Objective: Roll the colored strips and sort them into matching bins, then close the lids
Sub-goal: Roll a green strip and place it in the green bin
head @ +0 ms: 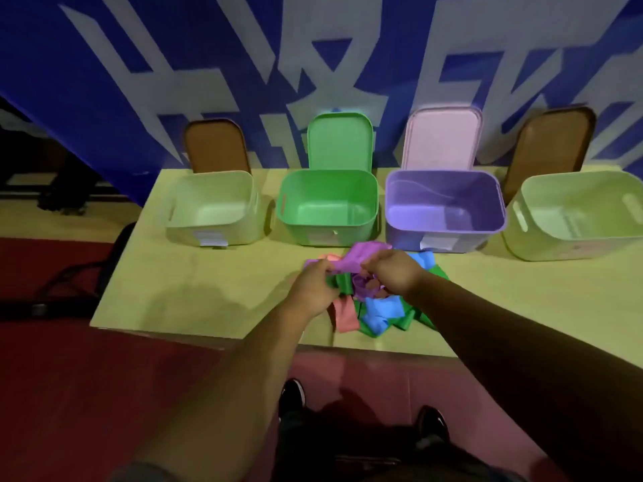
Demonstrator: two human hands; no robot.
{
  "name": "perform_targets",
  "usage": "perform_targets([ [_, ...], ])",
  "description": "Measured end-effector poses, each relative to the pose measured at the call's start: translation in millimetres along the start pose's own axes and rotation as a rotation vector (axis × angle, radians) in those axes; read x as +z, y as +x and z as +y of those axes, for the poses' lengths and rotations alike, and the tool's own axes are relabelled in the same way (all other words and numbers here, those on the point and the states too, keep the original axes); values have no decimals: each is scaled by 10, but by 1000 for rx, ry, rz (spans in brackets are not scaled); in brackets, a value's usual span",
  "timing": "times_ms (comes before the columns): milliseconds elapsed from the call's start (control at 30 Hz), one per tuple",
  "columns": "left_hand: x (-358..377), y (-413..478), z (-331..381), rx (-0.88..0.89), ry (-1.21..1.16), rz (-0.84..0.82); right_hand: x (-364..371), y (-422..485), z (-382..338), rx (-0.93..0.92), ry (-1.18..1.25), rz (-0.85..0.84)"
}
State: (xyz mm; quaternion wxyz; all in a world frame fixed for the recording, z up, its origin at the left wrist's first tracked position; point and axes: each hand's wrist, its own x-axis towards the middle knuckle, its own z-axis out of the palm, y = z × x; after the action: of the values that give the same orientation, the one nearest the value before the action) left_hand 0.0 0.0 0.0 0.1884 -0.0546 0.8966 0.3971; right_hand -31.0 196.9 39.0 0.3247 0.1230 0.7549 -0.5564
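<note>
While four open bins, among them the green bin [328, 207] and purple bin [445, 207], wait across mid-frame on the bench [195, 290], the left hand [313, 287] and right hand [396, 273] each pinch the purple strip [362, 255] above the strip pile [379, 314] at centre. Rolling appears under way; next, finish the roll and drop it into the purple bin.

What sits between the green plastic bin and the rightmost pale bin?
The open purple plastic bin, apparently empty, with its pink lid propped behind it, seen in the head view.

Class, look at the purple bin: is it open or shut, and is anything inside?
Open and empty. The purple bin shows a bare floor, and its pink lid stands upright behind it.
</note>
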Motion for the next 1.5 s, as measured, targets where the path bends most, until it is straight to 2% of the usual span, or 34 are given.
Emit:
perform_targets([
  [133,142,17,-186,-25,220,43,111,80,159,51,-79,9],
  [333,244,53,-379,13,234,75,224,164,156,29,-91,-1],
  [467,199,80,-423,35,327,95,269,251,135,38,-162,-5],
  [733,-260,98,-271,109,144,210,396,292,-146,-61,-345,108],
  [800,-460,99,-167,127,46,192,432,291,-265,-140,-409,134],
  [933,-845,104,-36,81,-177,96,500,208,-581,-283,-430,62],
  [1033,-1104,128,-15,183,-238,90,587,116,-807,-242,-395,97],
  [1167,-1464,92,47,220,-347,31,705,-66,-1025,-210,-313,150],
  [1267,-1722,41,117,249,-357,30,795,-208,-1189,-247,-244,226],
  [1500,-1999,68,307,266,-209,144,763,-299,-1603,-337,-372,415],
])
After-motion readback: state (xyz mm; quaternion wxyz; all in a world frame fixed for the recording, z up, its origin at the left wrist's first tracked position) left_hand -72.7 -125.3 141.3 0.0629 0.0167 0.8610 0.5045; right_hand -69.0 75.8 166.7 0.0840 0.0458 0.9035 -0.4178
